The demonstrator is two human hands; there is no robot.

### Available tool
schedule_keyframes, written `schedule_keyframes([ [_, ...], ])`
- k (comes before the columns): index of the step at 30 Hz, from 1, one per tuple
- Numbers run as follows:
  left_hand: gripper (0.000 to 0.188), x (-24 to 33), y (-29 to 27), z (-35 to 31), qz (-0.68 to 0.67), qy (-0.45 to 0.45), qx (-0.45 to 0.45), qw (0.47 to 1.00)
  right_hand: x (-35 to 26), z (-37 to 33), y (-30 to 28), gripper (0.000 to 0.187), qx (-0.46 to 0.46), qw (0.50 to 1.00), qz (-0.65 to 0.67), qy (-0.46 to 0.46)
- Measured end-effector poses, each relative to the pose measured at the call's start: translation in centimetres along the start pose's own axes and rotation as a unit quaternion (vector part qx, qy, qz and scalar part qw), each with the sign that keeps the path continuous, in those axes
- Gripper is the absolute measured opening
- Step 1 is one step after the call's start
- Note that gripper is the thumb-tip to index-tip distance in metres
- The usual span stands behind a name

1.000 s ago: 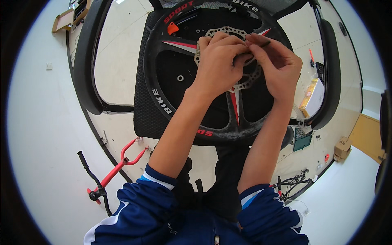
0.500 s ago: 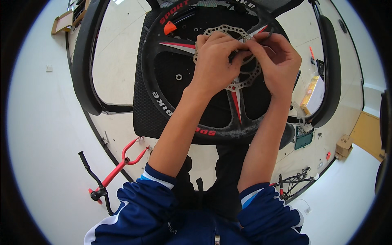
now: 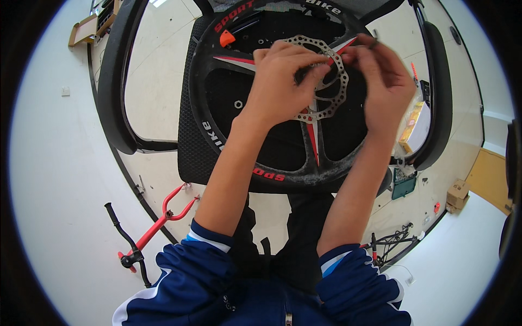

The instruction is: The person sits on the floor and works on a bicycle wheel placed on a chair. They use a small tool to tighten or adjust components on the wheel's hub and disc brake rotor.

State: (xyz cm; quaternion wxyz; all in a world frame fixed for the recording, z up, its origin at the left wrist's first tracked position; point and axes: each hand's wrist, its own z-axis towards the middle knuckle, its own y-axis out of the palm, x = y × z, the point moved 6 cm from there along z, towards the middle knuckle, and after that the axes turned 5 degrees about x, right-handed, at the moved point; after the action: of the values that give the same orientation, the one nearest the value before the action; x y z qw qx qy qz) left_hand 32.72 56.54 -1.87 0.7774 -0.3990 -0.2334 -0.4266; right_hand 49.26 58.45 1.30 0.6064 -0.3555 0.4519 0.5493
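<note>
A black bicycle wheel [image 3: 326, 178] with red and white spoke decals lies flat on the seat of a black chair [image 3: 187, 155]. A silver, hole-drilled brake disc [image 3: 341, 89] sits over its hub. My left hand [image 3: 283, 81] is closed above the disc's left half, thumb and forefinger pinched close to the hub; what they hold is hidden. Right of the disc and apart from it, my right hand [image 3: 387, 79] has curled fingers, slightly blurred. A small dark piece shows at its fingertips, too unclear to name.
Between the spokes lie a nut [image 3: 238, 104] and an orange-tipped tool [image 3: 227, 38]. Chair armrests [image 3: 439, 98] flank the wheel. On the floor are a red fork with handlebar [image 3: 149, 233], a black bike frame [image 3: 389, 244], a green tray [image 3: 404, 185] and a cardboard box [image 3: 458, 194].
My right hand has drawn away from the left one, to the right and off the disc. My left hand has shifted slightly left, still over the disc.
</note>
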Motion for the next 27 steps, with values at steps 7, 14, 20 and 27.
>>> schedule_keyframes([
  [7,0.031,-2.2,-1.7,-0.7,0.052,-0.079,0.085,0.992,-0.5,-1.4,-0.2,0.019,-0.126,0.941,-0.314,-0.012],
  [14,0.042,-2.7,-0.7,-1.7,0.112,-0.106,0.061,0.986,1.6,-0.7,2.0,0.016,-0.326,0.848,-0.401,-0.118],
  [20,0.041,-2.8,-0.5,-1.9,0.106,-0.111,0.063,0.986,2.1,-0.8,2.6,0.017,-0.359,0.795,-0.450,-0.191],
  [27,0.041,-2.9,0.0,-2.3,0.146,-0.093,0.071,0.982,2.1,-1.2,2.4,0.028,-0.400,0.724,-0.467,-0.313],
])
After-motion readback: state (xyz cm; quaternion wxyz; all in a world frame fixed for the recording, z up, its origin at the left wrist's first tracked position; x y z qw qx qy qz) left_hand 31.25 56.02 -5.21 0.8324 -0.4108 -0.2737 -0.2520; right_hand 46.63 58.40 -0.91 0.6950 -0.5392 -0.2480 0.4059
